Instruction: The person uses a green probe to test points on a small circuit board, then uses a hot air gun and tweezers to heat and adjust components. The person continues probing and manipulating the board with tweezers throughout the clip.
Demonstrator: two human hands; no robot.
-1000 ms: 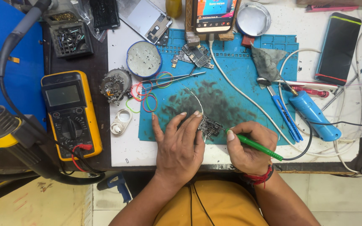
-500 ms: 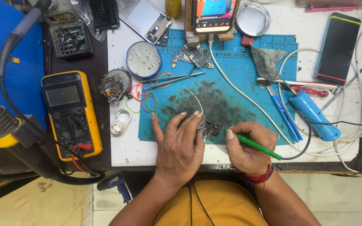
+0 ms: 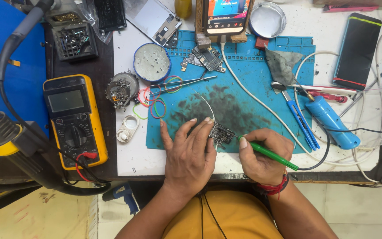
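Head view, left to right. Yellow multimeter (image 3: 74, 119) at bench (image 3: 133, 161) edge, well apart from the work. Coloured rubber bands (image 3: 155, 99) and tweezers (image 3: 184, 82) on blue mat (image 3: 261, 66). Left hand (image 3: 189, 155) flat, fingers spread, fingertips pressing small circuit board (image 3: 221, 134) onto the mat's scorched patch. Right hand (image 3: 261, 155) closed in a pen grip on green-handled soldering iron (image 3: 268, 154), tip at the board's right edge; the exact joint is too small to tell. Blue desoldering pump (image 3: 330, 119) further right. Judgement: keep the board pinned, fingertips clear of the tip, touch briefly.
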